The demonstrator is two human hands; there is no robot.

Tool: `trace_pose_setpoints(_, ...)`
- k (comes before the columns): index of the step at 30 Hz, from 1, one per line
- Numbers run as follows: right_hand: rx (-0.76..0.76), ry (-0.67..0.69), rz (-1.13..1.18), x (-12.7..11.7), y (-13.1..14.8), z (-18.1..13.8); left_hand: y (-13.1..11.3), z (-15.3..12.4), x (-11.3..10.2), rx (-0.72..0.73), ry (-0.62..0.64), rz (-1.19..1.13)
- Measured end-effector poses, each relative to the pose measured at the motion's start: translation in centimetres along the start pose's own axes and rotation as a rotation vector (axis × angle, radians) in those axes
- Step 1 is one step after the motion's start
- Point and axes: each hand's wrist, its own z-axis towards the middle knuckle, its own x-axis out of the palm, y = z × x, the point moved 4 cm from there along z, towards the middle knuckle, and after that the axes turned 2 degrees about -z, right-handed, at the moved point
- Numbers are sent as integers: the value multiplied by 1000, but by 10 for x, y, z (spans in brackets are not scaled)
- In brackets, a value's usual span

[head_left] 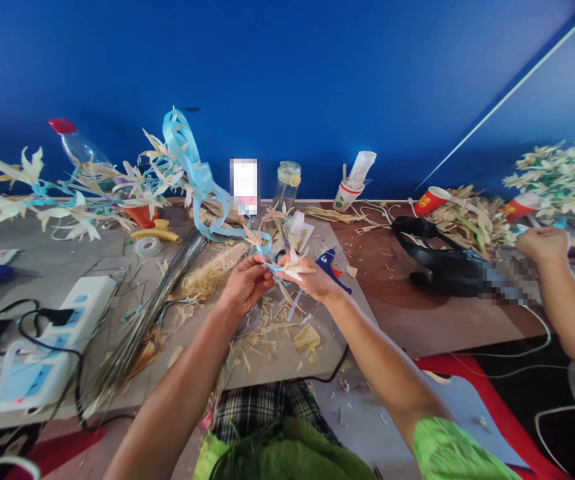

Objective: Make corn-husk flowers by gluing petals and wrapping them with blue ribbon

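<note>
My left hand (248,285) is closed in a pinch on a light blue paper ribbon (194,157), whose loose loops rise up and to the left. My right hand (314,280) is closed around the base of a pale corn-husk flower (296,265), its petals pointing out past the fingers. Between the two hands runs a short length of the blue ribbon at the flower's stem. The fingertips partly cover where ribbon and stem meet. Just right of my right hand lies a blue glue gun (331,260). A corn cob (227,259) with frayed husk fibres lies beyond my left hand.
Husk flowers on blue-wrapped stems (77,193) spread at the left. A bundle of wires (142,320), a tape roll (147,247) and a power strip (52,347) lie nearer. A glass jar (287,183) stands at the back. Another person's hand (544,247) is at the far right.
</note>
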Motion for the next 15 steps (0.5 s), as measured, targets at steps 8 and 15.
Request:
trace_pose_setpoints(8, 84, -219, 267, 4, -14, 9, 1, -2, 3, 27, 28, 41)
trace_pose_setpoints(15, 115, -332, 341, -1, -15, 10, -2, -5, 1, 33, 46, 58)
